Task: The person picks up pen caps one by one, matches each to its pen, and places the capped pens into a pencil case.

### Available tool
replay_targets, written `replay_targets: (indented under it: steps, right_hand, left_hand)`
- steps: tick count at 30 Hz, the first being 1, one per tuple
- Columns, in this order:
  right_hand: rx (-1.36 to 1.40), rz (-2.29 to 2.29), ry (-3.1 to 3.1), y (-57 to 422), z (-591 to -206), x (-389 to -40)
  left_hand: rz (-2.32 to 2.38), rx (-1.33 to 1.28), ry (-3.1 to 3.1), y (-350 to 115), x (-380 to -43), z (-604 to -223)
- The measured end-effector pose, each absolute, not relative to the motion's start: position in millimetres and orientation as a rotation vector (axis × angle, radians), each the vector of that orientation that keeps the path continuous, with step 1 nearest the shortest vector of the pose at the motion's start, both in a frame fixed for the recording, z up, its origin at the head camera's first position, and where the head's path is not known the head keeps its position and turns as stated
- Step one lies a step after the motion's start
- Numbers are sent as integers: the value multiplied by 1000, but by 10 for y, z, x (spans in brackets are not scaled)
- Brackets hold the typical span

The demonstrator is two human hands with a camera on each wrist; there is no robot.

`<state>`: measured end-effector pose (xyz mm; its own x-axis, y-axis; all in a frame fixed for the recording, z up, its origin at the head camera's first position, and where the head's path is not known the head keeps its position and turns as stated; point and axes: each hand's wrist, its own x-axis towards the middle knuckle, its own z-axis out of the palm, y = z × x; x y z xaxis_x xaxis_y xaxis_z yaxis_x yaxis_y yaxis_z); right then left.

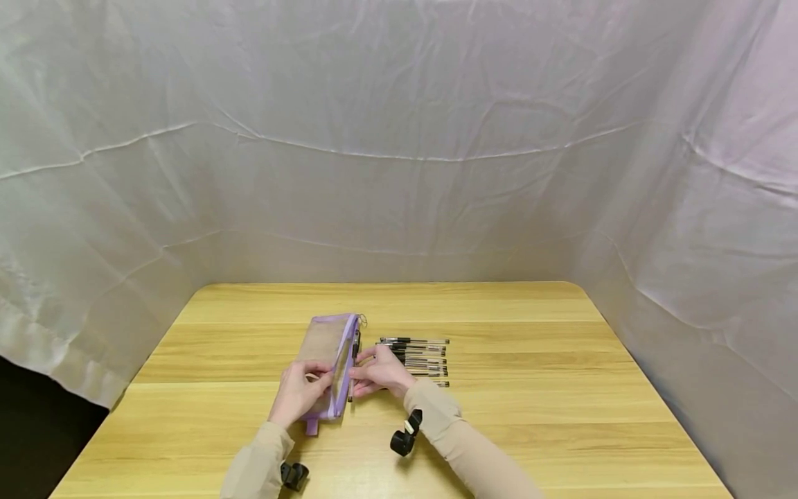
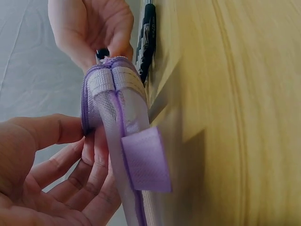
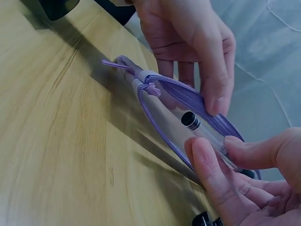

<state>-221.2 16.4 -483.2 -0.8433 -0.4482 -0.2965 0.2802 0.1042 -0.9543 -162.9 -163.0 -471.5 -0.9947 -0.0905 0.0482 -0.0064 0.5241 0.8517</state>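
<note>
A mesh pencil pouch (image 1: 323, 338) with purple zipper edging is tilted on the table, its zipped side open towards the right. My left hand (image 1: 296, 392) pinches one edge of the opening between thumb and fingers. In the right wrist view, a clear-barrelled pen (image 3: 209, 135) lies along the mouth of the pouch, pinched between the thumb and fingers of my right hand (image 1: 384, 371). The pen's dark end points towards the pouch's tab end. A purple fabric tab (image 2: 147, 160) sticks out from the pouch's near end.
Several black-and-clear pens (image 1: 430, 360) lie side by side right of the pouch, partly behind my right hand. A metal ring (image 1: 364, 320) hangs at the pouch's far corner. Pale cloth (image 1: 399, 208) hangs behind the wooden table (image 1: 561, 416).
</note>
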Motion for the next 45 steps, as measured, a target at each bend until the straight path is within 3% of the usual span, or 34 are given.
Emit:
replay_targets:
  steps: [10, 23, 32, 45]
  right_hand:
    - [-290, -1830, 1755, 149, -4868, -2222]
    - [-426, -1764, 1813, 582, -4791, -2088]
    - [-512, -1623, 2146, 1104, -4827, -1951]
    - [-751, -1078, 2777, 1582, -4895, -1891]
  left_hand:
    - [-1500, 74, -2662, -1622, -1652, -4729]
    - [-1537, 97, -2642, -1623, -1647, -4715]
    - [-1529, 91, -2655, -1628, -1651, -4739]
    - [-1548, 92, -2643, -1660, -1650, -4774]
